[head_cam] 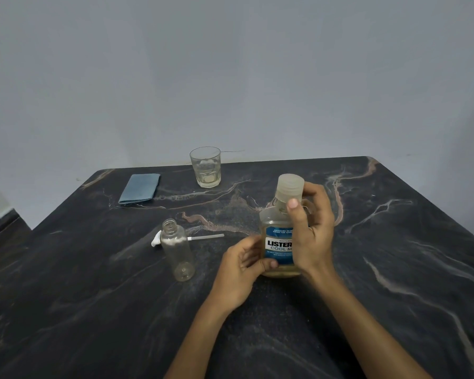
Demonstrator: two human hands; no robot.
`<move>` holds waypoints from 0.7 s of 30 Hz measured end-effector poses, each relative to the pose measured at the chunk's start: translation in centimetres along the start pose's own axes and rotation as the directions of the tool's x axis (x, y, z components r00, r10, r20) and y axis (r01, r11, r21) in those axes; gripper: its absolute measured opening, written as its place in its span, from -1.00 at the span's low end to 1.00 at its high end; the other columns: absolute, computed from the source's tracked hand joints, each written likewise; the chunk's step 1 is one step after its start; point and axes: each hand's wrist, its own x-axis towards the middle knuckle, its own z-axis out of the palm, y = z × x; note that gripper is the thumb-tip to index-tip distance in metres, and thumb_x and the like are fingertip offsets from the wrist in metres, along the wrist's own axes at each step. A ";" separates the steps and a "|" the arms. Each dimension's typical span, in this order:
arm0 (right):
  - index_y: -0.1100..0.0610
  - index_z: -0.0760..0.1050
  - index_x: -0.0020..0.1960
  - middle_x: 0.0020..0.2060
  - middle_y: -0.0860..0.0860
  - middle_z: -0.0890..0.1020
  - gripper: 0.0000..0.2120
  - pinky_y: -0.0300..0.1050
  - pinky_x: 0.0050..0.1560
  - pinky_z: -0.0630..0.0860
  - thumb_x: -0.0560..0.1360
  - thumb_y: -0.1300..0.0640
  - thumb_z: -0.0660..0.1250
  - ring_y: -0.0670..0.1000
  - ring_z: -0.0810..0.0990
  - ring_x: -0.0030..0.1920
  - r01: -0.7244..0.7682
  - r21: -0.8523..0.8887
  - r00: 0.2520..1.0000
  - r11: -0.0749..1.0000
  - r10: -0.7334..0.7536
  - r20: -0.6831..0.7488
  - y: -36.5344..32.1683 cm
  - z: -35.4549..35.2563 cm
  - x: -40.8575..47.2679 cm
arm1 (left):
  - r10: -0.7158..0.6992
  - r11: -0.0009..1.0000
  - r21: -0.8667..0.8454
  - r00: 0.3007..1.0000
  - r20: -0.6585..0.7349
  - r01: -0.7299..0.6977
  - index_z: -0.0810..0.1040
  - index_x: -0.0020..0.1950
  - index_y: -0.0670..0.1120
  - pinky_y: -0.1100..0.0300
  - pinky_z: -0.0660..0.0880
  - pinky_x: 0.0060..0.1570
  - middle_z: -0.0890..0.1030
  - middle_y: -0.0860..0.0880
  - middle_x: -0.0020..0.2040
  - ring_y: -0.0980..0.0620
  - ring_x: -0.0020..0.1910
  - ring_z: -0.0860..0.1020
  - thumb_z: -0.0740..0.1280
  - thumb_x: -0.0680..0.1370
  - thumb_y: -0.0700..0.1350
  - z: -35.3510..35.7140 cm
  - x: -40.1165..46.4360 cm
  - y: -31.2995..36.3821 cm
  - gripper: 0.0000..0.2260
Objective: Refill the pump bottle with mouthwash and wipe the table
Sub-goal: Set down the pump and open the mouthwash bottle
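A mouthwash bottle (pixel 277 236) with a blue label and a clear cap (pixel 289 187) stands on the dark marble table (pixel 394 269). My left hand (pixel 241 272) grips its lower body. My right hand (pixel 311 231) wraps its upper part, thumb up against the cap and neck. To the left stands the empty clear pump bottle (pixel 177 250), uncapped. Its white pump head with the dip tube (pixel 188 238) lies on the table behind it.
A folded blue cloth (pixel 140 188) lies at the back left. A glass tumbler (pixel 205 166) with a little pale liquid stands at the back centre by the wall. The table's left edge drops to a dark ledge.
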 end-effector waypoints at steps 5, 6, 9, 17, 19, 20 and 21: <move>-0.13 0.41 0.08 -0.04 0.13 0.53 -0.80 0.00 -0.15 0.53 0.47 -0.11 0.21 -0.03 0.57 -0.13 -0.012 0.013 1.000 1.000 0.012 0.020 -0.9 -1.0 1.3 | -0.007 1.000 0.019 1.000 0.006 0.007 0.53 0.17 -0.05 0.28 0.50 0.09 0.66 0.02 0.08 0.08 0.12 0.60 0.42 0.44 -0.30 0.0 0.0 0.1 -0.66; -0.13 0.41 0.09 -0.04 0.10 0.55 -0.79 -0.05 -0.13 0.53 0.47 -0.11 0.21 -0.07 0.57 -0.13 -0.024 0.044 1.000 0.999 0.024 0.015 -1.0 -1.3 1.5 | -0.009 1.000 0.021 1.000 0.004 0.009 0.53 0.17 -0.05 0.29 0.50 0.08 0.66 0.01 0.08 0.08 0.12 0.61 0.42 0.44 -0.30 0.0 0.0 0.1 -0.66; -0.04 0.40 0.12 -0.09 -0.02 0.58 -0.76 -0.21 -0.14 0.54 0.48 -0.07 0.22 -0.08 0.61 -0.14 -0.024 0.134 0.999 0.991 0.029 -0.035 -1.1 -1.9 2.3 | -0.012 1.000 0.029 1.000 -0.001 0.012 0.53 0.16 -0.06 0.31 0.50 0.06 0.67 0.02 0.07 0.09 0.11 0.61 0.41 0.43 -0.31 0.1 0.0 0.0 -0.66; 0.05 0.36 -0.11 -0.23 -0.20 0.60 -0.75 -0.40 -0.18 0.52 0.45 0.23 0.43 -0.29 0.60 -0.23 -0.237 0.110 0.946 0.965 0.255 -0.202 1.8 -4.3 3.4 | -0.024 0.999 0.042 1.000 -0.008 0.025 0.53 0.17 -0.05 0.31 0.49 0.08 0.65 0.01 0.09 0.10 0.12 0.60 0.42 0.43 -0.30 0.1 -0.1 0.1 -0.66; 0.03 0.35 -0.14 -0.23 -0.17 0.57 -0.72 -0.45 -0.29 0.46 0.41 0.18 0.48 -0.34 0.56 -0.28 -0.319 -0.054 0.941 0.946 0.310 -0.140 2.7 -5.5 3.5 | -0.026 0.999 0.044 1.000 -0.007 0.027 0.52 0.17 -0.04 0.31 0.49 0.09 0.65 0.03 0.09 0.11 0.13 0.60 0.42 0.43 -0.29 0.1 -0.1 0.1 -0.65; 0.02 0.35 -0.14 -0.20 -0.15 0.55 -0.71 -0.41 -0.31 0.44 0.39 0.14 0.49 -0.31 0.56 -0.27 -0.359 -0.187 0.933 0.915 0.349 -0.083 3.1 -6.3 3.6 | -0.027 0.999 0.045 1.000 -0.009 0.027 0.52 0.16 -0.03 0.32 0.49 0.08 0.66 0.06 0.08 0.13 0.12 0.60 0.42 0.43 -0.29 0.1 -0.1 0.2 -0.65; 0.02 0.36 -0.12 -0.19 -0.14 0.54 -0.70 -0.34 -0.32 0.43 0.37 0.09 0.51 -0.26 0.55 -0.25 -0.379 -0.332 0.919 0.864 0.393 -0.025 3.5 -7.0 3.6 | -0.026 0.999 0.045 1.000 -0.011 0.027 0.53 0.16 -0.02 0.34 0.49 0.07 0.66 0.09 0.07 0.14 0.12 0.60 0.42 0.42 -0.29 0.1 -0.1 0.2 -0.65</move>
